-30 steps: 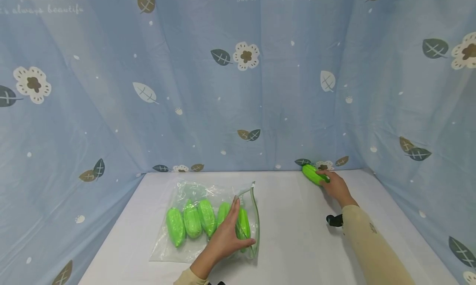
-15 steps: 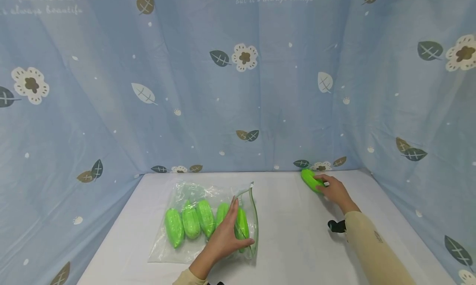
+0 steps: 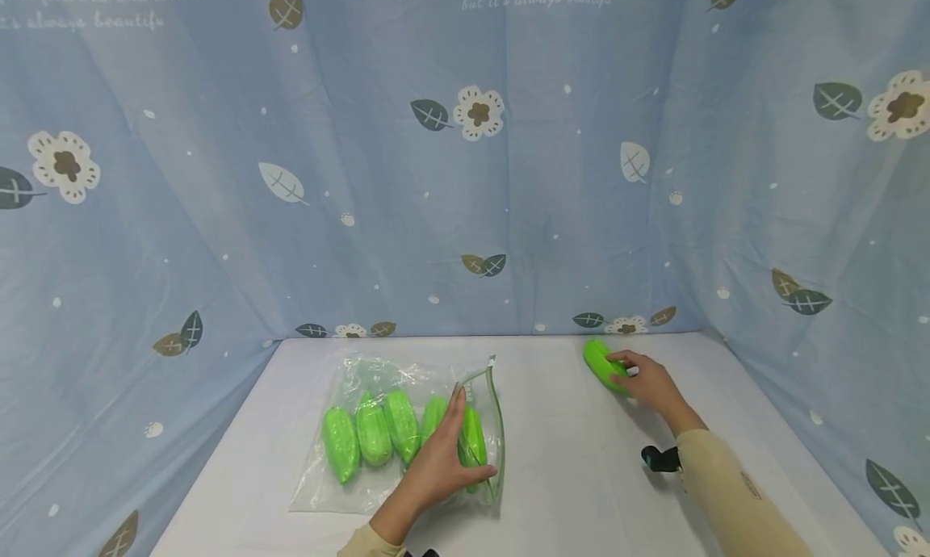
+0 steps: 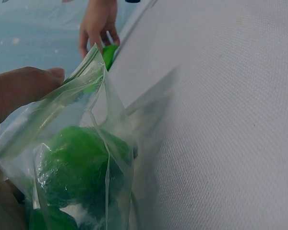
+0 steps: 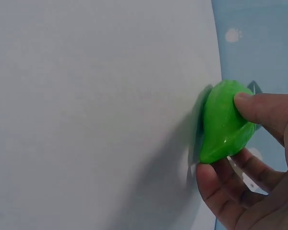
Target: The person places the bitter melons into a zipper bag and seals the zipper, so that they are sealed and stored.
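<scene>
A clear zip-lock bag (image 3: 314, 491) lies on the left of the table, with several bright green toy bitter melons (image 3: 342, 444) in a row inside. My left hand (image 3: 433, 466) is at its mouth, straight fingers and thumb spread wide apart against the parted plastic. In the left wrist view, the thumb (image 4: 33, 84) touches the bag's zip edge; the other fingers are mostly hidden. Near the back right, my right hand (image 3: 654, 386) holds another green toy bitter melon (image 3: 597, 360). The right wrist view shows thumb and fingers pinching that ridged, pointed melon (image 5: 225, 120).
The white table (image 3: 552, 460) meets a blue floral curtain (image 3: 392, 177) at the back, and the curtain continues along both sides. A black wrist device (image 3: 659, 459) sits by the right sleeve.
My right hand has drawn the toy bitter melon away from the back curtain, towards me and a little left. The left hand and the bag hold their position.
</scene>
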`<state>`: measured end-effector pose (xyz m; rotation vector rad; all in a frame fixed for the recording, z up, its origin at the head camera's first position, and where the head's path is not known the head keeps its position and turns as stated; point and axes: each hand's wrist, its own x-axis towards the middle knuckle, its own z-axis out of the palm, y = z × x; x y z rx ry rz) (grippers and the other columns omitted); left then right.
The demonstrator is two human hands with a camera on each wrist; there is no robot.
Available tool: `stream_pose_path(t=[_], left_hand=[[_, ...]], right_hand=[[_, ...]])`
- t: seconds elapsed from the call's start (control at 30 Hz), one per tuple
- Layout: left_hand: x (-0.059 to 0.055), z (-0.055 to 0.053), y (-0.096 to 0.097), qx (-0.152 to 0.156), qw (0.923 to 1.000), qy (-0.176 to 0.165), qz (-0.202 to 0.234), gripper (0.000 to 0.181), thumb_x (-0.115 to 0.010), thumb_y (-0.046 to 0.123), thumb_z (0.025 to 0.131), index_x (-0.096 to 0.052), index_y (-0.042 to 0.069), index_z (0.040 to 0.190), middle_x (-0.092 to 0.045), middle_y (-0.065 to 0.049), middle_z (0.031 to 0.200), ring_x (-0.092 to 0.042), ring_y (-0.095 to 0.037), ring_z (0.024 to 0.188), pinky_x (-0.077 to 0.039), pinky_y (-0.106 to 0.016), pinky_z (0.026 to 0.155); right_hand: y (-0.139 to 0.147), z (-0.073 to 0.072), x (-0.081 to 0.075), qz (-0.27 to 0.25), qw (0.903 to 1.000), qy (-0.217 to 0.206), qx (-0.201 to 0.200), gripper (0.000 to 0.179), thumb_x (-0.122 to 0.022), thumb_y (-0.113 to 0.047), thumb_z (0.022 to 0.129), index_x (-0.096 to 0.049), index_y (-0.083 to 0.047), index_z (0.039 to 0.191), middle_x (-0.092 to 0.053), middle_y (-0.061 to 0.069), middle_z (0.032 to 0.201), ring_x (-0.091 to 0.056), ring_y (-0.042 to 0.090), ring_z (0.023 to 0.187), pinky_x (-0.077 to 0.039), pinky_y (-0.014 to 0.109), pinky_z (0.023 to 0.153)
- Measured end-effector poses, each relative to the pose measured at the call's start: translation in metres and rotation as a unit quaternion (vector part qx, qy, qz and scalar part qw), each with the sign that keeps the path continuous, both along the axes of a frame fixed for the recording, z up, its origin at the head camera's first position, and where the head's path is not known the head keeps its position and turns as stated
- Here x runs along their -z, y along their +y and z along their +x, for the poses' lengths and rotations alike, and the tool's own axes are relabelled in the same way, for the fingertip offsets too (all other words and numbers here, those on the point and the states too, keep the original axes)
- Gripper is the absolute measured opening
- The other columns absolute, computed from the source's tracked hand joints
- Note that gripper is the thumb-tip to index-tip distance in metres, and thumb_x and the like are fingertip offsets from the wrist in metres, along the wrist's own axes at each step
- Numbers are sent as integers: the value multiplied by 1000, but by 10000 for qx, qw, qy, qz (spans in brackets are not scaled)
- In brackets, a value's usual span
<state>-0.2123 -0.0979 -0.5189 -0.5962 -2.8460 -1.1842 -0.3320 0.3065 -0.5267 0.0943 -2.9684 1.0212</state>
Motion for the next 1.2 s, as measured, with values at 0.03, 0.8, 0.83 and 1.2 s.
stream_pose_path(t=[0.03, 0.8, 0.83, 1.2], left_hand=[[0, 0, 0, -3, 10000, 9, -3, 130, -89, 47, 75, -2, 12, 165, -5, -11, 171, -35, -45, 144, -40, -59, 110], [-2, 2, -1, -8, 10000, -20, 4, 129, -88, 47, 75, -3, 10, 165, -5, -13, 171, -36, -46, 144, -41, -59, 109], [-2, 2, -1, -3, 10000, -11, 0, 129, -88, 47, 75, -3, 10, 165, -5, -13, 171, -36, -46, 144, -41, -60, 109], [-3, 2, -1, -17, 10000, -42, 9, 129, -89, 46, 75, -4, 9, 165, -6, -12, 171, -36, -46, 144, -41, -60, 109]], right_hand=[[-1, 2, 0, -31, 10000, -3, -14, 44, -72, -21, 96, -62, -8, 136, -59, 29, 133, -59, 47, 115, -56, 51, 84], [-32, 54, 1, -347, 9990, 217, -174, 38, -77, -14, 90, -68, -9, 126, -65, 18, 121, -64, 34, 103, -59, 39, 74], [-33, 56, 1, -359, 9990, 192, -157, 38, -78, -14, 90, -69, -9, 126, -65, 18, 121, -65, 33, 101, -59, 39, 72], [-47, 77, 2, -401, 9992, 27, 9, 38, -79, -19, 89, -68, -14, 126, -70, 16, 116, -64, 19, 83, -52, 31, 57]])
